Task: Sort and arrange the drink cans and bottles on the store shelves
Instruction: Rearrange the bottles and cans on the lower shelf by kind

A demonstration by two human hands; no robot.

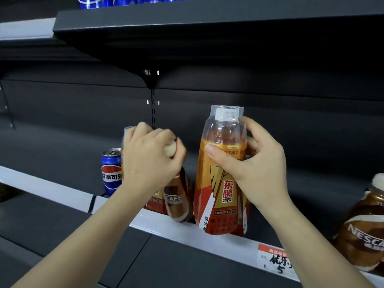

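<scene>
A: What worries you most here?

B: The left hand point(150, 161). Its grip is closed over the cream cap of a brown glass-look coffee bottle with a bronze label point(176, 201), and that bottle leans, base near the pale front rail of the dark metal shelf point(178, 229). A second bottle with an orange label sits partly hidden behind the same hand; I can't tell whether the fingers hold it too.

A: So a slip?

B: Likely. Held by the cap alone, the tilted bottle could swing or slide off the rail, I'd judge.

A: And the other side?

B: The right hand point(252, 163) has its grip wrapped around the shoulder of a tall clear plastic bottle of amber drink with an orange-and-red wrapper point(220, 183). It looks to stand at the shelf's front edge, just beside the coffee bottle. Swing either one and they could knock together.

A: Anything nearby at risk?

B: A blue cola can with a red-and-white emblem point(111, 171) stands just left of the left hand; a sideways sweep could topple it. Another brown coffee bottle with a white cap point(363, 229) sits well apart on the right.
</scene>
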